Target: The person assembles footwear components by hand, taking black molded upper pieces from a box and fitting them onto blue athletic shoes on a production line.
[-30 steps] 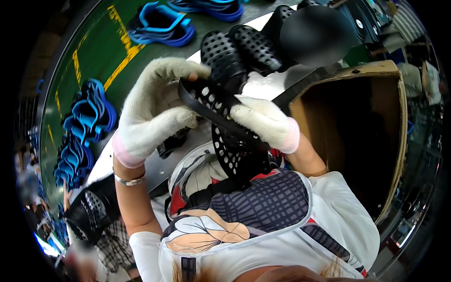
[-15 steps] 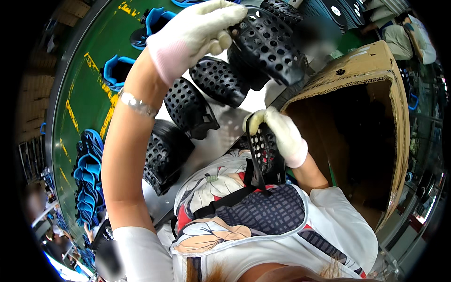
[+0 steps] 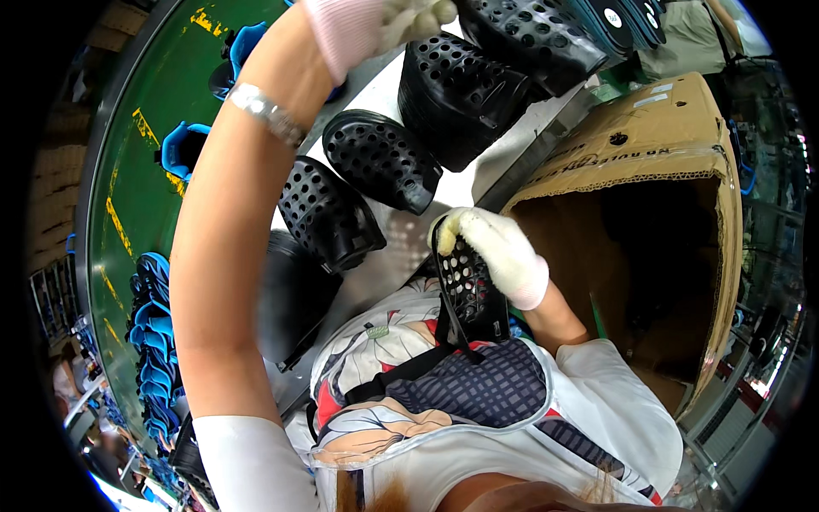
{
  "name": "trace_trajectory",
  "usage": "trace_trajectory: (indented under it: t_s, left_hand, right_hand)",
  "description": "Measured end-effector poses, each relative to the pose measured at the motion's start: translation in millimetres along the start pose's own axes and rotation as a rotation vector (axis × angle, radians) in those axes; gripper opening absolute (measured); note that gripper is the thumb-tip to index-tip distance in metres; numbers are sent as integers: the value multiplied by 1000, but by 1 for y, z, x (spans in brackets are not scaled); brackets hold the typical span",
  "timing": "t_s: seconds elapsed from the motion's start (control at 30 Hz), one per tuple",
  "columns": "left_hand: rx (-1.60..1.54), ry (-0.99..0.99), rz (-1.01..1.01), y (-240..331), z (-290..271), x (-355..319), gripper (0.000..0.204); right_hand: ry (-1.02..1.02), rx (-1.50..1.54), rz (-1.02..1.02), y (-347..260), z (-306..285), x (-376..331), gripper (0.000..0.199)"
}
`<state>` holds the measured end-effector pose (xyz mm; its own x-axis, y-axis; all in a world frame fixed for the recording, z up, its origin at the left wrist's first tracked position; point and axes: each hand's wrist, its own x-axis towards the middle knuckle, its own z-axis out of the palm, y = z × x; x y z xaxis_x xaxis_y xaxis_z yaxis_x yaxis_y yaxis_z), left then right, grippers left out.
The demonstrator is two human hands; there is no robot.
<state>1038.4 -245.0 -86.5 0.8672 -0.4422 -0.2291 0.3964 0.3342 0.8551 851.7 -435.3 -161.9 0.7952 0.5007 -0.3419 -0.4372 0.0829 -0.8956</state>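
Both my hands wear white gloves. My left hand (image 3: 414, 20) is at the top edge, partly cut off, its curled fingers at the end of a black perforated clog upper (image 3: 537, 38). Just below that is a thick stack of black clog uppers (image 3: 456, 102). My right hand (image 3: 499, 252), close to my body, is closed round the top of a smaller black perforated upper (image 3: 471, 286), held upright against my apron. Between my arms, two more perforated pieces (image 3: 381, 158) (image 3: 328, 209) rest on the white tabletop. Beside my left forearm, another black piece (image 3: 299, 294) is blurred.
A large open cardboard box (image 3: 636, 158) stands at my right, dark inside. To the left runs a green surface (image 3: 128, 171) with yellow markings, carrying blue-and-black shoe parts (image 3: 155, 341). Dark flat pieces with white labels (image 3: 614, 19) lie at the far right, near another person.
My left hand and the large upper have moved up and away to the right, uncovering the stack below. The piece beside my left forearm has become blurred. My right hand keeps its hold.
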Motion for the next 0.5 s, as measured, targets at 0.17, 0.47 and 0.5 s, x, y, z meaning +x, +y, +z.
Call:
trace_trajectory:
  t_s: [0.17,0.47,0.5]
  left_hand:
    - [313,60,-21,-16,-5,43,19]
    - [1108,197,149,16,36,-49,46]
    - [1001,164,116,20,42,-76,44]
  right_hand:
    - [-14,-43,16,3,1,-4,39]
    - [57,-111,-28,-9,0,-6,34]
    - [72,-141,-94,-13,5,-7,31]
